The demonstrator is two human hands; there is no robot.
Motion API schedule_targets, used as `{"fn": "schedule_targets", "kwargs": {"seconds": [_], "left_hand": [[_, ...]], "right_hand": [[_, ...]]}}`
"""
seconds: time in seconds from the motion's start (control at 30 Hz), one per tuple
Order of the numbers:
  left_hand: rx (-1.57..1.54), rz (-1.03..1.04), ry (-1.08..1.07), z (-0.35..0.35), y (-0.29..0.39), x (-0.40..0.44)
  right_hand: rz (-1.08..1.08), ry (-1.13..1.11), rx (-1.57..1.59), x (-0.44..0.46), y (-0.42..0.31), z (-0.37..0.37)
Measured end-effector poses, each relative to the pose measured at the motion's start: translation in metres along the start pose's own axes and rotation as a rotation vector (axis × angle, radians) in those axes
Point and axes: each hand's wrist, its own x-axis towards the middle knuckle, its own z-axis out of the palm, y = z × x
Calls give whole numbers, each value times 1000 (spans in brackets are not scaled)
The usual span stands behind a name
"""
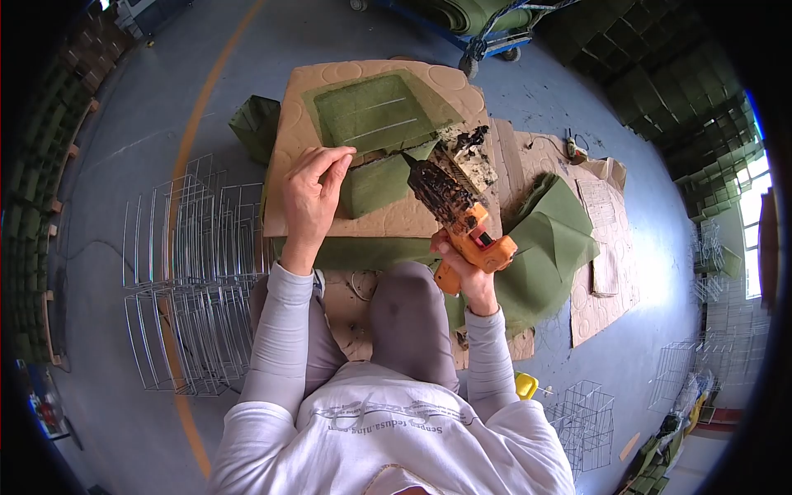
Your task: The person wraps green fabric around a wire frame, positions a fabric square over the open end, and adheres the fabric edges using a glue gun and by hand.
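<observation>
My right hand (472,276) is wrapped around the grip of an orange glue gun (483,239), its front caked with dark, burnt-looking residue. The nozzle meets the edge of a green fabric box (375,183) lying on a cardboard-topped work surface (289,124). With thumb and forefinger pinched together, my left hand (318,186) is at the left end of that same edge, seemingly on the fabric; the exact grip is small. Inside the fabric panel (371,107) two pale straight lines show. A crusted, glue-stained block (472,165) sits right of the nozzle.
Loose green fabric sheets (549,247) lie to the right, over flattened cardboard (610,272). Wire frames (194,330) are stacked on the floor at left. Another green box (256,128) stands beside the work surface. A blue cart (495,37) carries green rolls behind.
</observation>
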Motion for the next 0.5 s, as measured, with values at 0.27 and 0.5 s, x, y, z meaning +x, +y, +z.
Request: {"fn": "schedule_targets", "kwargs": {"seconds": [0.27, 0.5], "left_hand": [[1, -9, -3, 0, 0, -1], [0, 0, 13, 1, 0, -1]], "right_hand": [[-30, 22, 94, 4, -3, -4], [-21, 14, 24, 1, -5, 5]]}}
